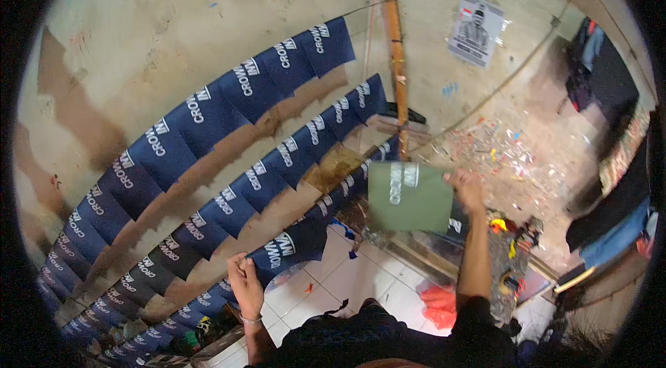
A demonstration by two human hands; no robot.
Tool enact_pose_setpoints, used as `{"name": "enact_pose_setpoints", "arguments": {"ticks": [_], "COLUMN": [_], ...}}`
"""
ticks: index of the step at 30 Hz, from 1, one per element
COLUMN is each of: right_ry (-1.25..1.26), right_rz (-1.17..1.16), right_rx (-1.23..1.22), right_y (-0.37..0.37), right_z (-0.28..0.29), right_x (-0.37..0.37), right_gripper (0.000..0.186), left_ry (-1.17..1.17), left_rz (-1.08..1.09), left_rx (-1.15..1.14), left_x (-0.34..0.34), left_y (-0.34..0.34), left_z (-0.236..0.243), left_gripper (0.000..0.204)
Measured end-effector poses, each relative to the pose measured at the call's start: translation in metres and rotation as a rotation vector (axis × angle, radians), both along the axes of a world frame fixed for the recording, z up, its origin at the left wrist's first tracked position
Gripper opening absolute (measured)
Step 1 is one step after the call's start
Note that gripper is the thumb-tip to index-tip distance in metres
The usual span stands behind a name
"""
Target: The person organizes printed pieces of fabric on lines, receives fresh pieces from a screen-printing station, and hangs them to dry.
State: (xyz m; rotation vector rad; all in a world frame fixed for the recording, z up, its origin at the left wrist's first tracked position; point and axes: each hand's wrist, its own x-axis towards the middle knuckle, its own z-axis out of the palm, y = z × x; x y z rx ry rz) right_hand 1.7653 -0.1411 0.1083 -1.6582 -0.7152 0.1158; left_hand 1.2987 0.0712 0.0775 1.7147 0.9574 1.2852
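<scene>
My right hand is closed on the right edge of an olive-green printed fabric piece, which hangs flat with white lettering near its top. Below and left, my left hand has its fingers closed at the left edge of a navy printed fabric piece. That navy piece sits at the lowest of the hanging rows and looks nearer than its neighbours. More navy pieces with white print overlap along the upper row and the middle row. Part of a dark printed piece shows behind the green one.
A wooden pole stands against the wall beside the row ends. Scraps litter the ground at right. A red plastic bag lies on white tiles. Clothes hang at far right; a poster is on the wall.
</scene>
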Motion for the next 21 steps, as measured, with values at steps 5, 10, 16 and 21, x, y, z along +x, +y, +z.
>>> {"name": "enact_pose_setpoints", "arguments": {"ticks": [5,10,16,21], "right_ry": [-0.499,-0.243,-0.141,-0.048], "right_rz": [0.009,0.631,0.674,0.726], "right_rx": [0.099,0.435,0.333,0.272], "right_y": [0.134,0.300,0.436,0.487], "right_z": [0.173,0.275,0.267,0.247], "right_x": [0.152,0.246,0.343,0.365], "right_gripper": [0.042,0.030,0.038,0.042], "left_ry": [-0.080,-0.045,0.068,0.058], "left_rz": [0.234,0.531,0.764,0.899], "left_rx": [-0.004,0.062,-0.064,-0.115], "left_x": [0.035,0.080,0.113,0.136], "left_y": [0.009,-0.005,-0.038,-0.058], "left_z": [-0.005,-0.023,-0.022,-0.029], "left_gripper": [0.011,0.013,0.015,0.017]}}
